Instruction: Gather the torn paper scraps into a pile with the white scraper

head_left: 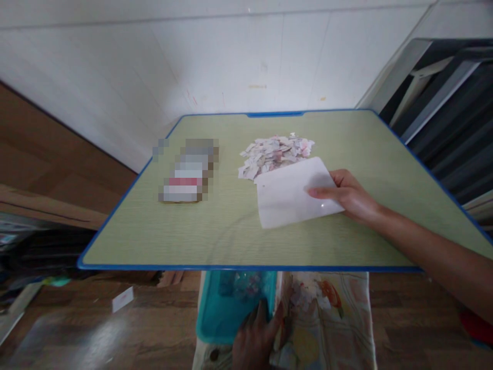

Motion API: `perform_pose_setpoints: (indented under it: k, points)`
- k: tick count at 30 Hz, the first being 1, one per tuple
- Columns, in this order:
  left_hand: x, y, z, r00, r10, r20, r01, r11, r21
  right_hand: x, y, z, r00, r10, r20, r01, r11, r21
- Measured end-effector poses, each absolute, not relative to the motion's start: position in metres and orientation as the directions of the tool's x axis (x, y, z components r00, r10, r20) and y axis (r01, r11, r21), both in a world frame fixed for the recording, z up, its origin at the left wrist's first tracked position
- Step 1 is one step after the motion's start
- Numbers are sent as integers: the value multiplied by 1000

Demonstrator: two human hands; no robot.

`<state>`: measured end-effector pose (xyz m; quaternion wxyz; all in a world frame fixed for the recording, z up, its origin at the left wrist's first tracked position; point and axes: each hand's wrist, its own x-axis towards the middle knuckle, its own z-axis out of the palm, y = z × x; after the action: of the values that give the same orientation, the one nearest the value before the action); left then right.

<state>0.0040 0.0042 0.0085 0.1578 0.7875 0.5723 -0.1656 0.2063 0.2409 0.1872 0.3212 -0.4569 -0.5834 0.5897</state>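
Observation:
My right hand (348, 195) is over the table, its thumb on top of a white rectangular card (292, 192) and its fingers beneath. The card is slightly tilted, its far edge next to a heap of small torn paper pieces (269, 154). Below the table's near edge, my left hand (256, 334) is at the right side of a teal plastic tray (217, 324). Its fingers lie over the tray's rim with the thumb on the outer side; part of the grip is dim. Small pieces, perhaps in clear plastic, lie in the tray.
The green table (154, 236) has a blue edge and stands against a white wall (239, 61). A pixelated flat object (188, 172) lies at its left. Patterned cloth (319, 329) with paper scraps is below. A white slip (123, 299) lies on the wooden floor.

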Motion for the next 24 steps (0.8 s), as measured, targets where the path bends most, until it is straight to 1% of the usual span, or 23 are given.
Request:
perform_pose_setpoints:
  k: [2, 4, 6, 10, 12, 15, 17, 21, 24]
  points:
    - [4, 5, 8, 282, 844, -456, 957, -282, 69, 207, 241, 190, -428, 884, -190, 173, -127, -977]
    - [3, 5, 8, 285, 853, -438, 955, -291, 55, 206, 238, 192, -480, 850, -216, 208, -128, -970]
    - [2, 6, 8, 296, 844, -447, 951, -306, 53, 204, 235, 194, -493, 842, -221, 232, -118, -966]
    - [2, 8, 11, 294, 803, -519, 952, -297, 81, 203, 233, 195, -499, 841, -210, 253, -90, -963]
    - [3, 9, 14, 298, 812, -502, 950, -303, 74, 202, 232, 195, -513, 835, -199, 270, -64, -961]
    - [5, 9, 21, 284, 841, -460, 950, -313, 14, 202, 230, 194, -548, 811, -205, 307, -32, -951]
    - [6, 9, 23, 284, 852, -440, 949, -315, 1, 201, 229, 194, -576, 788, -216, 319, -26, -947]
    - [6, 11, 25, 288, 845, -451, 950, -312, 23, 200, 227, 191, -616, 759, -210, 290, -29, -957]
    - [5, 13, 25, 292, 816, -500, 953, -294, 76, 200, 227, 192, -638, 743, -204, 263, -38, -964]
